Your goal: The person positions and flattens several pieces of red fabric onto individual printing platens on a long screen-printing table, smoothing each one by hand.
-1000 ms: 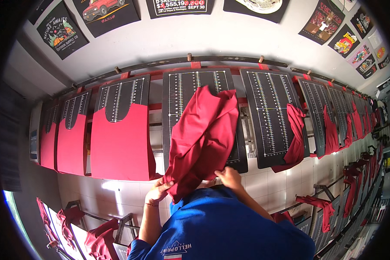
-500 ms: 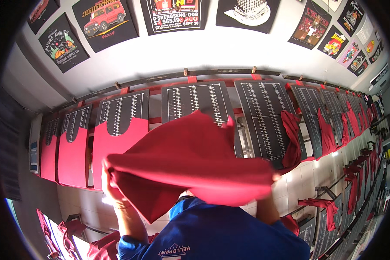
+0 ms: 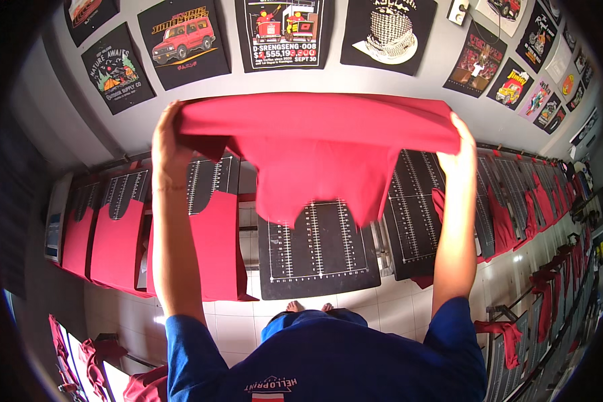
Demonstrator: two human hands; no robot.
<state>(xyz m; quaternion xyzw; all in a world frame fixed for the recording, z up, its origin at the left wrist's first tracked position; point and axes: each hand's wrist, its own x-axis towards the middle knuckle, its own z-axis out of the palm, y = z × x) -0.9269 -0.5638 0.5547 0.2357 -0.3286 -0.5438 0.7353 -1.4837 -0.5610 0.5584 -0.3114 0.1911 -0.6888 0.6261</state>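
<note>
A red cut shirt panel (image 3: 318,120) is stretched wide in the air between my two raised hands. My left hand (image 3: 169,141) is closed on its upper left corner, and my right hand (image 3: 461,144) grips the right end. The panel's far edge is folded over or rolled into a band; its lower part hangs down with a curved neckline cutout. Beneath it lies a black printing board (image 3: 291,289) with white ruler lines, its upper part hidden by the cloth.
On the left, red panels (image 3: 197,248) lie flat on neighbouring boards. Crumpled red cloths (image 3: 499,218) hang over boards on the right. Another rack of boards with red cloth (image 3: 506,335) stands at lower right. Printed black panels (image 3: 285,33) line the wall ahead.
Both hands have risen and moved forward with the panel, now spread taut instead of bunched in front of my body. The board beneath has come into fuller view.
</note>
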